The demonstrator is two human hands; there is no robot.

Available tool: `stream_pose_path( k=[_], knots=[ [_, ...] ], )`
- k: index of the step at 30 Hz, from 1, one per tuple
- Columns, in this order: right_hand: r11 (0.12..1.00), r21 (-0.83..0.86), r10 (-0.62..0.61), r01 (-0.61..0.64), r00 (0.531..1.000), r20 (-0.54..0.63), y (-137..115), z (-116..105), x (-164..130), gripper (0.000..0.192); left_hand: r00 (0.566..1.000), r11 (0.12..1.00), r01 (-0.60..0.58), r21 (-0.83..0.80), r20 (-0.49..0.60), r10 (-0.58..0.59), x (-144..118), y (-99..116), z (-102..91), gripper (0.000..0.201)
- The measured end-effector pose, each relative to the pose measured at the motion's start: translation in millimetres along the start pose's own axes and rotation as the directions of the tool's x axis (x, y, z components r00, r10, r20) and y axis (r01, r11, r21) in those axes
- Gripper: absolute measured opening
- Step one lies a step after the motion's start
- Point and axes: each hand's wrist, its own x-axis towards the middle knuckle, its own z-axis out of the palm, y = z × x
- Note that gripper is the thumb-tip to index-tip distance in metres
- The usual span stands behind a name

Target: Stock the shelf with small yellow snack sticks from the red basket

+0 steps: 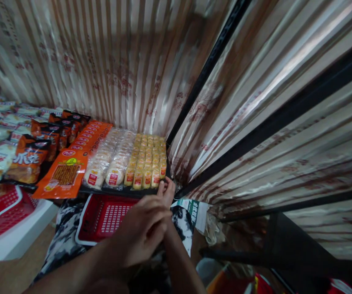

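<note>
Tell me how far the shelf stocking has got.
Done: the shelf already carries neat rows of orange packets, pale wrapped buns and small yellow cakes. In hand: both hands meet at the shelf's front edge, right hand touching the yellow row, left hand over it. Left: cannot tell; the red basket below looks empty where visible.
</note>
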Motion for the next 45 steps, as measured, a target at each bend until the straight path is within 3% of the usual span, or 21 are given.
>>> stream_pose_path(
  k=[6,9,14,17,22,30,34,36,39,45],
  knots=[
    [1.000,0.004,0.030,-0.030,0.999,0.038,6,8,29,0.053,0.994,0.920,0.097,0.379,0.006,-0.107,5,-63,50.4,0.050],
    [0.997,0.005,0.070,-0.070,0.993,0.093,10,15,44,0.059,0.992,0.886,0.107,0.452,0.013,-0.126,6,-88,67.5,0.056],
    [0.994,0.029,0.100,-0.104,0.985,0.138,8,29,61,0.064,0.988,0.840,0.149,0.521,-0.044,-0.148,21,-109,79.1,0.055],
    [0.992,0.016,0.124,-0.126,0.988,0.089,4,42,63,0.061,0.986,0.826,0.164,0.540,-0.056,-0.159,29,-117,86.1,0.055],
    [0.988,-0.051,0.139,-0.144,0.986,-0.092,-5,59,57,0.054,0.989,0.818,0.144,0.557,-0.057,-0.135,29,-127,96.1,0.055],
    [0.987,-0.078,0.140,-0.143,0.989,-0.045,-8,48,62,0.054,0.988,0.824,0.156,0.545,-0.078,-0.135,28,-124,95.4,0.054],
    [0.982,-0.188,-0.007,-0.001,0.999,-0.043,-15,40,82,0.052,0.990,0.841,0.140,0.523,-0.068,-0.123,47,-116,79.7,0.054],
    [0.960,-0.263,-0.094,0.097,0.995,0.025,-22,40,96,0.049,0.982,0.833,0.188,0.520,-0.103,-0.157,65,-114,68.8,0.055],
    [0.903,-0.386,-0.132,0.186,0.978,0.163,-33,44,118,0.046,0.974,0.825,0.216,0.522,-0.058,-0.219,99,-121,55.8,0.056],
    [0.821,-0.530,0.051,0.211,0.898,0.437,-44,55,137,0.046,0.903,0.791,0.298,0.534,0.112,-0.416,139,-152,57.3,0.052]
  ],
)
